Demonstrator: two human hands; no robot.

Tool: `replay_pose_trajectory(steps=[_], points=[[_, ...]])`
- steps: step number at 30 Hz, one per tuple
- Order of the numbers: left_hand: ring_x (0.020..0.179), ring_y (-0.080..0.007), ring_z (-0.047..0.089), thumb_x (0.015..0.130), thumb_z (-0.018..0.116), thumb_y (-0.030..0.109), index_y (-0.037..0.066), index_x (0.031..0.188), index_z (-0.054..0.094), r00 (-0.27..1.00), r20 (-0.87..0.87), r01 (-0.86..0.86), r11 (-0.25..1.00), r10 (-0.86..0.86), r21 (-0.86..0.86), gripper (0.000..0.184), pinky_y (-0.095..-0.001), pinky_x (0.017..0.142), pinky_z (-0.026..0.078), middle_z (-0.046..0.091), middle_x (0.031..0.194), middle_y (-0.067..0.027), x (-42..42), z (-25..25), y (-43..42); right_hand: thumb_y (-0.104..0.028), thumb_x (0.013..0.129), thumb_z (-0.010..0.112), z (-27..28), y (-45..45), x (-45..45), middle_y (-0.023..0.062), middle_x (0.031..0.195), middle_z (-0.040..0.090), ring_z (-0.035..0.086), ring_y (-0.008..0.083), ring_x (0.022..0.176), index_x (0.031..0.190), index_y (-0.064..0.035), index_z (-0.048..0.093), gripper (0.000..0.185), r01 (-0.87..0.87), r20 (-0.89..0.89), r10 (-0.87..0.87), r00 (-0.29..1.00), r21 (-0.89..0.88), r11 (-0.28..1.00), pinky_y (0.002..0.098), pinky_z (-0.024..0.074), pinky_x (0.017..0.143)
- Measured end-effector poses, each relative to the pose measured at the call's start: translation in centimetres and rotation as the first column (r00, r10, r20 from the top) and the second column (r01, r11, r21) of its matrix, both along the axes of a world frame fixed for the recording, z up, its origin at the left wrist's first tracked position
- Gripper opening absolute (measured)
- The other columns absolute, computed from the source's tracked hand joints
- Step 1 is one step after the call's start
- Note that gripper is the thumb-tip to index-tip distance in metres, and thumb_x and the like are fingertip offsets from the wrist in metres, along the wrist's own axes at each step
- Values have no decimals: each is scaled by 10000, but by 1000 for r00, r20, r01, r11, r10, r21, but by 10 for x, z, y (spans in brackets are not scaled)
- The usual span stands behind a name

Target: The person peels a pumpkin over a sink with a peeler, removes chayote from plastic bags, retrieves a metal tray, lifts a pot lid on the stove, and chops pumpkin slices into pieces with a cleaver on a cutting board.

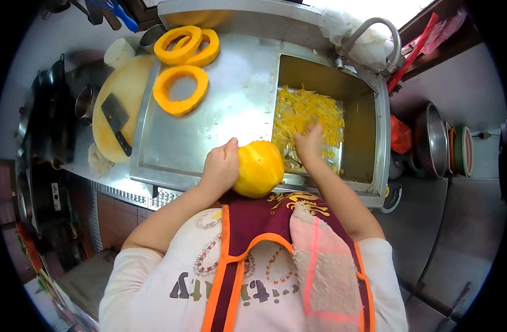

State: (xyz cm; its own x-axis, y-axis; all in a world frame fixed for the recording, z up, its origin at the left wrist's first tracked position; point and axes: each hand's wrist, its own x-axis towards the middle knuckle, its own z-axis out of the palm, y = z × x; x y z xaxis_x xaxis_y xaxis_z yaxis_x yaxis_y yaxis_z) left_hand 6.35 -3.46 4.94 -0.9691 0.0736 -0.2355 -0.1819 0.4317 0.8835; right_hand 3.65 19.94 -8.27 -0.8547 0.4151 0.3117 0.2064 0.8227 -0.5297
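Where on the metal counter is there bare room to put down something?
The steel counter looks mostly bare between the yellow rings and the basin, and below the rings towards its front edge. It is crowded at the basin's left, with peelings and the right hand, and where the left hand holds the yellow fruit.

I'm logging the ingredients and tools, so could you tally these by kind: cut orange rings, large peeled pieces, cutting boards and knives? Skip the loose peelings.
Orange rings: 3
Large peeled piece: 1
Cutting board: 1
Knife: 1
Total: 6
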Motion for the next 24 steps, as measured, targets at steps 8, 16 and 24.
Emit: replay_pose_trajectory(steps=[8, 16, 24], points=[[802, -257, 586, 930, 317, 317, -60, 943, 551, 883, 430, -413, 749, 190, 518, 444, -360, 756, 455, 615, 925, -136, -18, -24, -20, -62, 772, 563, 48, 54, -1, 112, 755, 552, 597, 224, 656, 860, 7, 514, 122, 301, 291, -184, 939, -953, 24, 274, 538, 549], [1139, -258, 452, 919, 379, 302, 12, 1244, 383, 612, 663, -776, 166, 431, 608, 436, -401, 975, 349, 448, 1253, -143, -53, -25, -70, -186, 797, 576, 45, 79, 30, 70, 668, 526, 562, 201, 576, 811, -67, 490, 148, 414, 422, -134, 897, -907, -81, 340, 529, 552], [1129, -235, 443, 825, 557, 154, 8, 1287, 329, 720, -28, -607, 649, 693, 459, 536, -321, 948, 359, 449, 1204, -144, -49, -5, -94, -151, 784, 581, 56, 54, 22, 67, 666, 523, 579, 201, 588, 811, -45, 488, 143, 334, 334, -7, 942, -941, -55, 333, 517, 577]])
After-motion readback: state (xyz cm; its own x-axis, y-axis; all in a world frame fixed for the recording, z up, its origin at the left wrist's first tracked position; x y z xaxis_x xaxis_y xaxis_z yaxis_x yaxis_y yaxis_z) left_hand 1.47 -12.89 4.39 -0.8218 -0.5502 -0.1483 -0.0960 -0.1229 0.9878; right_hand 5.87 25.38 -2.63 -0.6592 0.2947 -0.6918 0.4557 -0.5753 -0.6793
